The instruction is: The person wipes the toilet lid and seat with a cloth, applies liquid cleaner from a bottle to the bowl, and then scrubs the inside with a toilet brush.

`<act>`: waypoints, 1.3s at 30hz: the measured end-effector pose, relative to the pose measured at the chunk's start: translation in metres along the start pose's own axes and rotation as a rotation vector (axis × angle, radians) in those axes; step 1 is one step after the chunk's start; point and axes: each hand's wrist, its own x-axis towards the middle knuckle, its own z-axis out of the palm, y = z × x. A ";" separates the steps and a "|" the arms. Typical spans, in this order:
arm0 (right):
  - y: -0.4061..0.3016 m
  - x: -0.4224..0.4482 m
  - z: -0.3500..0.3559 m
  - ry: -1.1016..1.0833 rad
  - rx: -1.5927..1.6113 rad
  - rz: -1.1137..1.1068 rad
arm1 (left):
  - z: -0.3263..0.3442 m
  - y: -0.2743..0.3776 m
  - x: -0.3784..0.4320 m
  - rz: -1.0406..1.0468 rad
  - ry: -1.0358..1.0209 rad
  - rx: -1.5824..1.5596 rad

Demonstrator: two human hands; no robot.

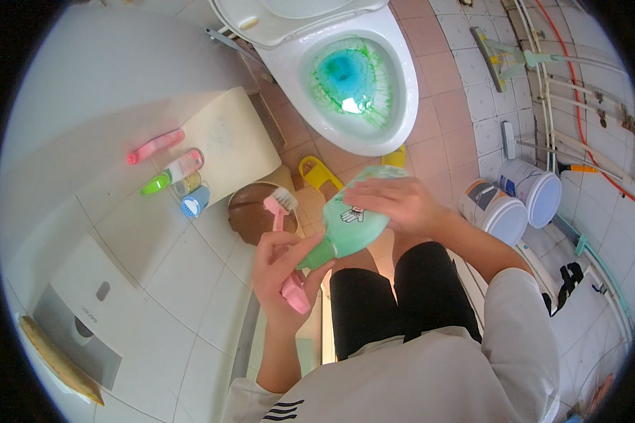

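Observation:
My right hand (pixel 402 203) is wrapped around the body of a green plastic bottle (pixel 357 235), which is tilted with its capped end down to the left. The fingers of my left hand (pixel 283 280) are at its green cap (pixel 317 256). That same hand holds a pink-handled brush (pixel 296 294), its white bristles pointing up and away from me. Beyond my hands stands a white toilet (pixel 405 106) with its lid raised. Blue-green liquid (pixel 344 71) lies in the bowl, and green streaks run down the inner wall.
On the left, a pink bottle (pixel 156 146), a green-capped bottle (pixel 185 165) and a blue-topped container (pixel 196 201) stand by a cream panel (pixel 238 143). A brown-lidded bin (pixel 256 214) is below them. White buckets (pixel 495 211), pipes and a squeegee (pixel 489 59) line the right wall. My feet wear yellow slippers (pixel 317 172).

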 end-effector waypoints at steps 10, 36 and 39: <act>-0.004 -0.013 -0.002 0.040 0.158 0.127 | 0.016 0.019 0.011 0.003 0.049 -0.385; -0.022 0.024 0.021 0.021 0.135 0.105 | -0.038 -0.040 0.007 -0.032 -0.068 -0.225; -0.021 0.028 0.028 -0.019 0.091 0.071 | -0.042 -0.011 0.017 -0.223 0.069 -0.412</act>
